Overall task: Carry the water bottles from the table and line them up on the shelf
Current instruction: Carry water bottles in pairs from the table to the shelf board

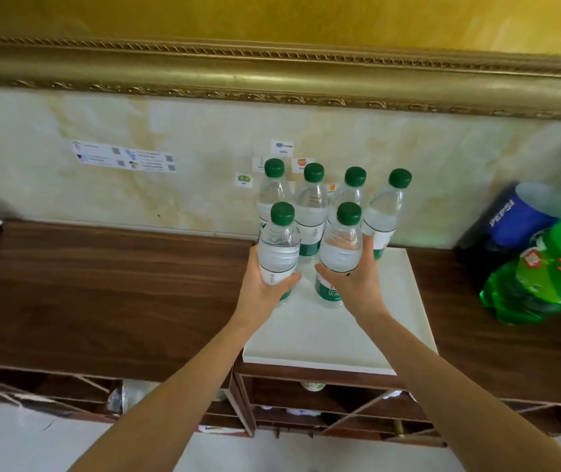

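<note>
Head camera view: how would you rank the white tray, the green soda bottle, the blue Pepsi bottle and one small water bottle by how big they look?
1. White tray, largest.
2. Green soda bottle.
3. Blue Pepsi bottle, partly hidden by the green one, so ranks 2 and 3 are unsure.
4. Water bottle in the left hand, smallest.

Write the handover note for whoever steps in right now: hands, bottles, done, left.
Left hand: grip around the front-left bottle.
Right hand: grip around the front-right bottle.
Both bottles are upright over the white tray on the wooden shelf; whether they touch the tray cannot be told.
Done: four green-capped bottles stand in a back row against the wall.
Left: set these two down in line, release. Table not in view, so any bottles remaining there are unknown.
</note>
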`<state>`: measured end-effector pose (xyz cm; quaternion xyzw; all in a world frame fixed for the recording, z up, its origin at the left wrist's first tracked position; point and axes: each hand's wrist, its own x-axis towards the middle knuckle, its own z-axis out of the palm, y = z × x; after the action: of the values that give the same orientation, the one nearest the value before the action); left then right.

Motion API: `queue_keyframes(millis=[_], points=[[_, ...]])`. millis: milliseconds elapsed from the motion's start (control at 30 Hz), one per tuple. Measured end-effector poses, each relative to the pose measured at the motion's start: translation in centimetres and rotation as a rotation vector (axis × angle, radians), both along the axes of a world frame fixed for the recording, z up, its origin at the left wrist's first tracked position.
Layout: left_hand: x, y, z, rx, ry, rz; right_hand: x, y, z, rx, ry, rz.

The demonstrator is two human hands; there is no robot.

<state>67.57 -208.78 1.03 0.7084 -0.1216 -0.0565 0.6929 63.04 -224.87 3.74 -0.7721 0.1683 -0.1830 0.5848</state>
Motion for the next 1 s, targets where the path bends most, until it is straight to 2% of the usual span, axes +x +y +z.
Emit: queue_keyframes(millis=[267, 633, 1000], points=[[0.1, 1.3, -1.8, 0.098, -0.022, -0.022, -1.2, -1.0, -0.8, 0.037, 0.084, 0.005], [1.5, 1.2, -2.6, 0.253, -0.128, 0.044, -2.0, 0.1, -2.6, -0.202, 0.176, -0.065], [2.9, 0.8, -2.4, 0.327, -0.183, 0.086, -1.8, -0.1, -3.0, -0.219, 0.199, -0.078]])
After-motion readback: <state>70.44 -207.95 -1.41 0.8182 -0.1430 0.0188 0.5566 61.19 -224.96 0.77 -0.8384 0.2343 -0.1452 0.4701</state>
